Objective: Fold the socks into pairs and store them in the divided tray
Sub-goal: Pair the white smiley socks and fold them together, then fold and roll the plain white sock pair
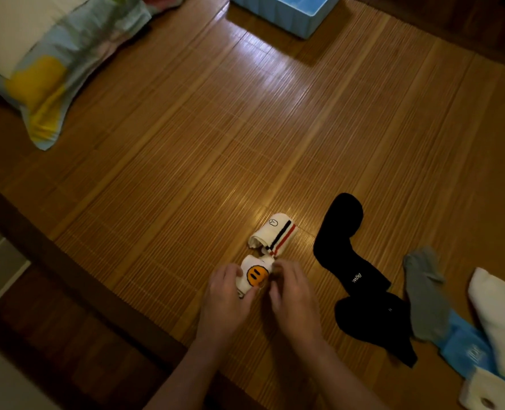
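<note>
A white sock bundle with an orange smiley face [255, 276] lies on the bamboo mat between my hands. My left hand [226, 303] grips its left side with curled fingers. My right hand [292, 297] holds its right edge, fingers curled. Just beyond it lies a folded white pair with red and black stripes [273, 233]. The blue divided tray [286, 13] stands at the far top edge, only partly in view.
To the right lie two black socks [346, 232] [375, 324], a grey sock [425, 294], a blue sock [467, 347] and white socks [496, 318]. A colourful pillow [56, 54] occupies the top left. The mat's dark edge [67, 261] runs along the lower left.
</note>
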Demonstrator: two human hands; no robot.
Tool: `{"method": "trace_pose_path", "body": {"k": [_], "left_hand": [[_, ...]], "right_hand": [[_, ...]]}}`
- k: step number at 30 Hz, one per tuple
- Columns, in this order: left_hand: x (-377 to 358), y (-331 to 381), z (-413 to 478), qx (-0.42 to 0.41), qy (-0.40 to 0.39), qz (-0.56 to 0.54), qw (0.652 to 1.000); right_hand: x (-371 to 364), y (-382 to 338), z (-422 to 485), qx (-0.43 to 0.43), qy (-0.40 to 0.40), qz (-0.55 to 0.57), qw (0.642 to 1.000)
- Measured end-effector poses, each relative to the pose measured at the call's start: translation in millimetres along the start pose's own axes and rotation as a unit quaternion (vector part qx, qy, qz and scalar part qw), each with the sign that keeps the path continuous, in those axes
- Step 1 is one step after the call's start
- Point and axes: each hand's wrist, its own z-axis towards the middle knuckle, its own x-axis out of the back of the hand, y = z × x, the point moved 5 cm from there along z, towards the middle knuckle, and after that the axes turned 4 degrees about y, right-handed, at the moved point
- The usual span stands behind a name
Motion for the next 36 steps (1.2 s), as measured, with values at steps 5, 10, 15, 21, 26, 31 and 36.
{"method": "trace_pose_path", "body": {"k": [5,10,15,21,26,31,36], "left_hand": [[-3,4,-5,0.004,-0.001,0.004,1.0],[3,7,-19,-0.014,-0.008,0.018,1.0],[12,25,-28,-0.021,-0.004,0.065,0.998],[12,69,-42,-0.064,0.021,0.035,0.997],[-32,114,-56,-0.054,-0.12,-0.042,0.99],[-87,158,-70,-0.039,-0.224,-0.047,0.973],[-130,197,-80,-0.045,-0.239,-0.034,0.969]], "right_hand": [[13,19,-19,-0.053,-0.004,0.036,0.998],[30,39,-39,-0.084,0.005,0.052,0.995],[56,61,-56,-0.132,0.026,0.084,0.987],[98,95,-78,-0.172,0.032,0.13,0.976],[137,136,-101,-0.225,0.047,0.152,0.961],[175,183,-124,-0.268,0.068,0.161,0.947],[207,233,-152,-0.298,0.091,0.147,0.939]]}}
